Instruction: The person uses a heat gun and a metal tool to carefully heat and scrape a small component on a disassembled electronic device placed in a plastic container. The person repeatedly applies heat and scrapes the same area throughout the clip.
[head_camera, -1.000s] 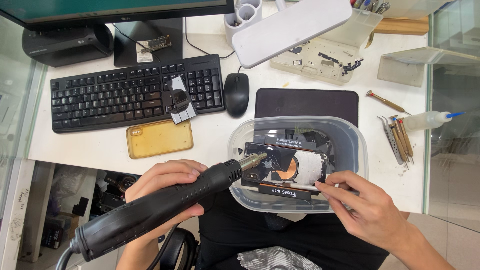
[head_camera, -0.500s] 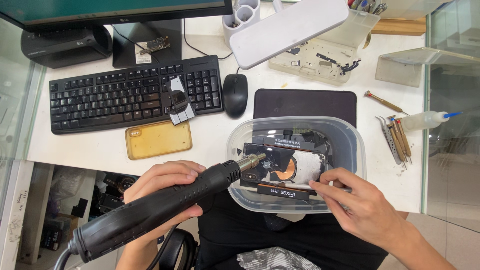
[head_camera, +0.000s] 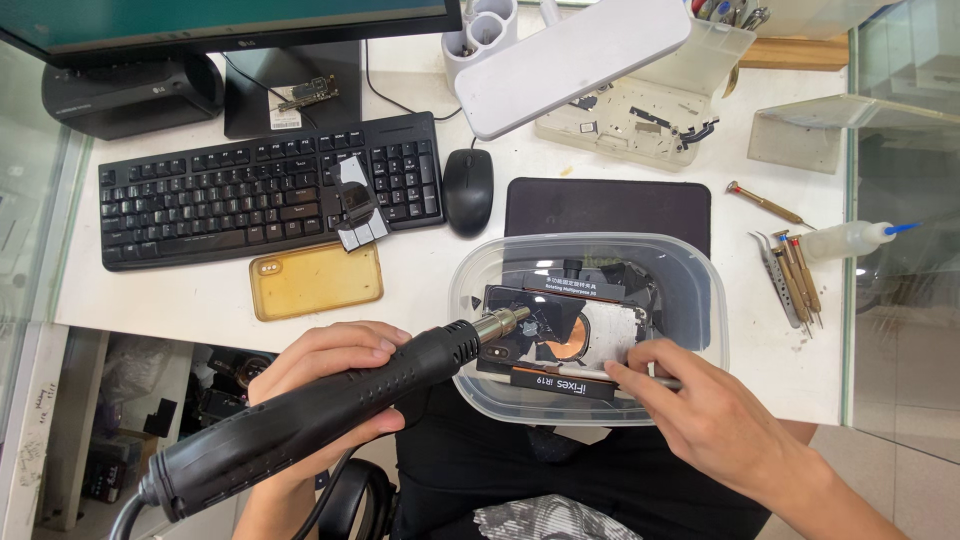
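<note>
Clear plastic tub (head_camera: 700, 300) on the desk (head_camera: 430, 280) holds a clamped, opened phone (head_camera: 575, 335). Left hand (head_camera: 330, 385) grips a black heat gun (head_camera: 310, 420), right hand (head_camera: 700, 420) pinches a thin metal tool (head_camera: 590, 374), tip hard to make out.

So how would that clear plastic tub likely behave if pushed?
The clear plastic tub looks thin-walled, so probably light and flexible. It overhangs the white desk edge, so a nudge might tip it. The clamped phone inside probably weighs it down somewhat.
</note>
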